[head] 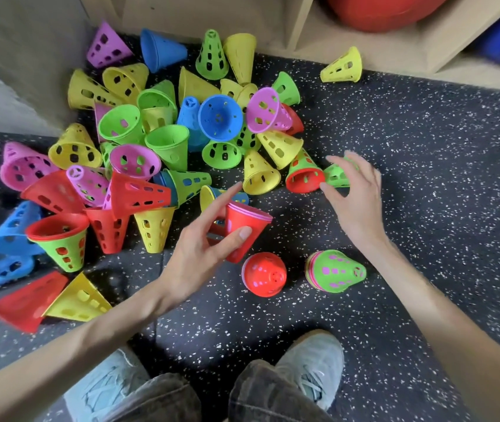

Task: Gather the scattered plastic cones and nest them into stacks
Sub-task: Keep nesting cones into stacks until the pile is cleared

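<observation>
Cones heaped loose on the speckled floor, piled against the wall corner and the wooden shelf unit; mixed colours, mouths facing every way, a few already nested in pairs. Two finished stacks parked near the feet, clear of the heap, probably to keep sorted from unsorted: red-topped stack and green-topped stack, both narrow end up, just beside each other, not touching.

Left hand pinching a small red stack between thumb and fingers, pink rim showing at its mouth, held tilted above the floor, mouth turned toward the heap; index finger stretched out straight. Likely kept ready as the receiving stack for the next cone.

Right hand spread wide, fingers loosely bent, holding nothing; fingertips just at a green cone lying beside a red cone at the heap's near edge. Contact unclear through blur. Looks like reaching for the next pick.

Most of the heap not yet stacked.
</observation>
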